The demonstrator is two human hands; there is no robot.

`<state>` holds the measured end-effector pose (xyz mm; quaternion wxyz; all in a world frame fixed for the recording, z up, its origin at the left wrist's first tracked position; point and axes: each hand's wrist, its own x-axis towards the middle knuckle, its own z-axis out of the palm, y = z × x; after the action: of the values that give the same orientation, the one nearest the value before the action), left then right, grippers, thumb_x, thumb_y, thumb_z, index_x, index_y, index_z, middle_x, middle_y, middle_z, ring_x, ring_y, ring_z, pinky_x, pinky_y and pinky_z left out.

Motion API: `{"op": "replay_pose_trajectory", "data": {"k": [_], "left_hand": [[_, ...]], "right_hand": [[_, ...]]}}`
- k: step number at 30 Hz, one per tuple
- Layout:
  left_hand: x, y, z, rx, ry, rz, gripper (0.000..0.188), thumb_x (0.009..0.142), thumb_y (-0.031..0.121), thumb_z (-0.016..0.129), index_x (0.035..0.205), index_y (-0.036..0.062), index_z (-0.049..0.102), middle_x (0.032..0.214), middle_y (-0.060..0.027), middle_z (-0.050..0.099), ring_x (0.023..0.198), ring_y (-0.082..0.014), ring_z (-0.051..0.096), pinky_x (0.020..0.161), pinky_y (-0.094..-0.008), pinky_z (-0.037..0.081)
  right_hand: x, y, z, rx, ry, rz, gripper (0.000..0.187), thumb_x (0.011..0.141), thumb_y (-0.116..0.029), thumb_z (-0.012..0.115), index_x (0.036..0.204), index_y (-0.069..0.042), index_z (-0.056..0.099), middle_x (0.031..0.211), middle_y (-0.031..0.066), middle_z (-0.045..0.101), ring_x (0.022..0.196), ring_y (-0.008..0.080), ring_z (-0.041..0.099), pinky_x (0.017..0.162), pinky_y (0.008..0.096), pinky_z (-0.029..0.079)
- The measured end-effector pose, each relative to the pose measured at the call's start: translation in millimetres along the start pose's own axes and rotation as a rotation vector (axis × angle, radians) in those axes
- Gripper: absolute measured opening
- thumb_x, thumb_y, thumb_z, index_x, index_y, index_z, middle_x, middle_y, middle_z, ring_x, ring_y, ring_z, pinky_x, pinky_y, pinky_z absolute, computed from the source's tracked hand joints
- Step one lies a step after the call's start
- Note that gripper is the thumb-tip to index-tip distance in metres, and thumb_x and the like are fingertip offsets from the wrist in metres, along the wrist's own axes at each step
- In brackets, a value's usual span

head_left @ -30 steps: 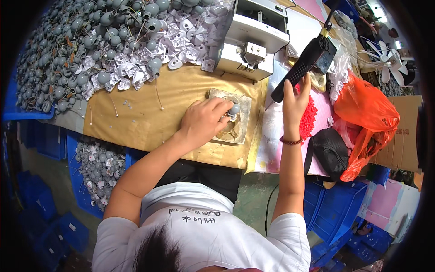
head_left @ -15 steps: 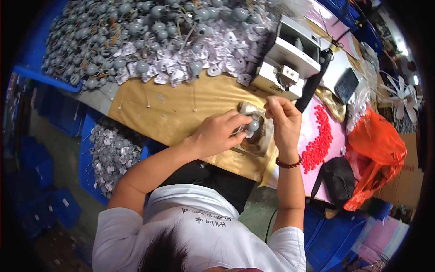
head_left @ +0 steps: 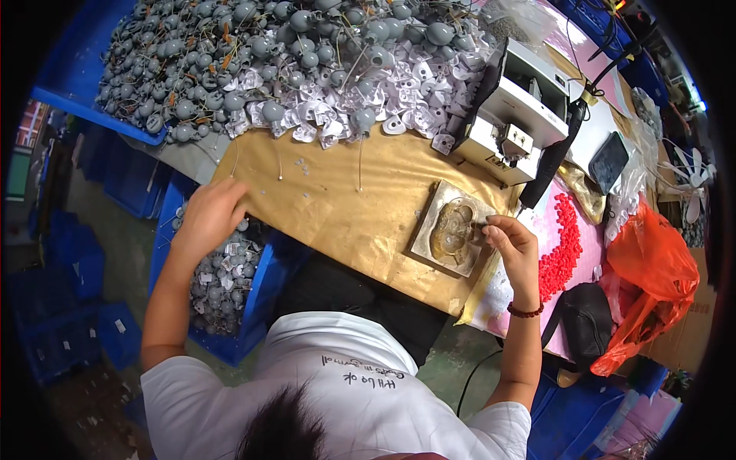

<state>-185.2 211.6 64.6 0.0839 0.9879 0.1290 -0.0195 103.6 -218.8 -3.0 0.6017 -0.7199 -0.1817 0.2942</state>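
Head view shows my left hand (head_left: 208,216) spread loosely over the near-left bin (head_left: 253,307) of grey parts (head_left: 222,280), apparently dropping or fetching one. My right hand (head_left: 512,244) pinches something small at the right edge of the jig (head_left: 452,238) on the brown mat (head_left: 337,207); the piece seated there looks brassy. I judge this the swap between pieces, so the next move calls for a fresh part seated squarely. Farther off, the grey pile (head_left: 291,61) crowds the mat's far edge, and a white machine (head_left: 510,115) and red beads (head_left: 561,249) hem the right.
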Motion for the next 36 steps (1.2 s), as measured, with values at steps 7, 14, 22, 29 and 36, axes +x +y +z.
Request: {"op": "replay_pose_trajectory", "data": {"k": [7,14,22,29,36], "left_hand": [[128.4,58.0,38.0,-0.137,0.421,0.174,0.025,0.083,0.007,0.066,0.107,0.0033,0.062,0.105,-0.0163,0.063,0.102,-0.0365,0.059,0.087,-0.0437,0.048],[153.1,51.4,70.8,-0.140,0.432,0.210,0.028,0.081,0.000,0.062,0.108,0.0026,0.061,0.102,-0.0159,0.062,0.099,-0.0366,0.058,0.085,-0.0442,0.047],[134.5,66.9,53.2,-0.377,0.486,0.089,0.022,0.085,-0.006,0.054,0.104,0.0013,0.064,0.100,-0.0128,0.061,0.090,-0.0269,0.062,0.074,-0.0345,0.052],[88.8,108.7,70.2,-0.703,-0.043,0.133,0.022,0.087,-0.003,0.058,0.106,0.0030,0.066,0.099,-0.0122,0.062,0.086,-0.0214,0.061,0.072,-0.0311,0.049],[74.4,103.9,107.5,-0.489,0.308,0.316,0.028,0.083,0.007,0.073,0.108,0.0000,0.064,0.107,-0.0150,0.064,0.090,-0.0299,0.064,0.076,-0.0367,0.052]], "right_hand": [[-27.0,9.0,-26.4,-0.166,0.114,-0.068,0.024,0.094,-0.012,0.069,0.113,0.003,0.068,0.095,0.0043,0.071,0.084,0.0099,0.064,0.076,0.0238,0.051],[-58.9,-16.1,-121.0,-0.465,0.566,-0.228,0.017,0.094,-0.006,0.065,0.108,0.004,0.068,0.093,0.0058,0.072,0.083,0.0091,0.065,0.074,0.0233,0.051],[-49.3,-5.9,-125.8,-1.226,0.210,-0.276,0.011,0.082,-0.005,0.065,0.092,-0.004,0.071,0.090,0.0121,0.068,0.092,0.0324,0.061,0.079,0.0406,0.051],[-38.4,13.6,-131.1,-1.272,0.178,-0.279,0.008,0.077,-0.005,0.067,0.084,-0.004,0.070,0.085,0.0116,0.067,0.087,0.0325,0.062,0.078,0.0418,0.051],[-44.5,16.6,-116.0,-0.603,0.361,-0.286,0.020,0.083,0.011,0.060,0.097,0.000,0.069,0.097,0.0062,0.059,0.081,0.0135,0.058,0.072,0.0255,0.049]]}}
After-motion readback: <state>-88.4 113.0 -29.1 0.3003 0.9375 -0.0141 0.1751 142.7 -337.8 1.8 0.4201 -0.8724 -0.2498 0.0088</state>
